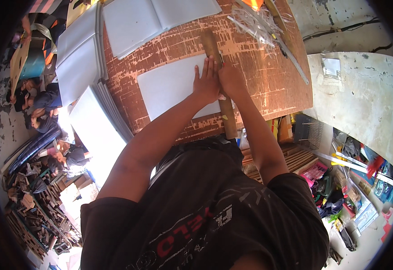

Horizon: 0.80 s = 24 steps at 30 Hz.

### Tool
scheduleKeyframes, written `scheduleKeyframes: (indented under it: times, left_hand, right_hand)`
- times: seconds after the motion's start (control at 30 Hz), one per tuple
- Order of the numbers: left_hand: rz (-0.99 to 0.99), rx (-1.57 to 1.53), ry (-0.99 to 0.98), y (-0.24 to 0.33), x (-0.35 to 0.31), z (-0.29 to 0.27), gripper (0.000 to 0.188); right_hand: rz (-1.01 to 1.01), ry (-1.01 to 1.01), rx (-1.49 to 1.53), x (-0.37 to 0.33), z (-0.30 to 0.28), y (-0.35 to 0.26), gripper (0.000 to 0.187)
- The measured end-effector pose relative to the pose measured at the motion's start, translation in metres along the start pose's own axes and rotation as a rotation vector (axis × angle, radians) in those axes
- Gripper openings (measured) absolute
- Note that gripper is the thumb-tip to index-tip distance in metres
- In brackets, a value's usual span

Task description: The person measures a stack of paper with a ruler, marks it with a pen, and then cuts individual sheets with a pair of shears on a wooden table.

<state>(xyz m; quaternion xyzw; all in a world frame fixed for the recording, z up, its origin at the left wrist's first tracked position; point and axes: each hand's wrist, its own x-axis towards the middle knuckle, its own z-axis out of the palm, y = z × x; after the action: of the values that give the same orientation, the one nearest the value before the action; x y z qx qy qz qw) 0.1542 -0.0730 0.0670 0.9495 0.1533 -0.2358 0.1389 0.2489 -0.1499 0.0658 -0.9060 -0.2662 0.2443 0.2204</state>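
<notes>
A: What's nearest?
B: Long, narrow brown wooden-looking strip [229,122], near end by the shirt hem, lying across the R part of a white rectangular sheet [162,87] on the worn reddish-brown tabletop [273,85].
A: Hands?
B: L hand [206,84] flat over strip & sheet, fingers extended, not gripping. R hand [232,80] just beside it, clenched round a small reddish tool [223,64] (mostly hidden, can't tell type).
A: Beyond?
B: Large pale-white sheets [131,24] far L, clear crumpled plastic scraps [254,29] far R.
</notes>
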Motion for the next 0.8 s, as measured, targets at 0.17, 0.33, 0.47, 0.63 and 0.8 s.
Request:
scheduleKeyframes:
  times: [0.17, 0.33, 0.47, 0.63, 0.8]
  left_hand:
    - [-0.003, -0.055, 0.042, 0.002, 0.001, 0.000, 0.122]
    - [-0.009, -0.069, 0.051, 0.000, 0.001, 0.003, 0.121]
    - [-0.007, -0.047, 0.072, -0.002, -0.001, 0.007, 0.123]
    - [0.003, -0.067, 0.047, 0.001, -0.003, 0.001, 0.124]
    - [-0.009, -0.052, 0.018, 0.003, -0.003, -0.004, 0.127]
  right_hand:
    - [-0.138, 0.053, -0.048, -0.017, 0.012, 0.025, 0.031]
    - [0.023, -0.048, -0.010, -0.042, 0.011, 0.032, 0.031]
    - [0.076, -0.088, -0.023, -0.070, 0.009, 0.033, 0.030]
    - [0.161, -0.117, -0.093, -0.102, 0.013, 0.047, 0.027]
    - [0.082, -0.137, -0.080, -0.135, 0.008, 0.056, 0.026]
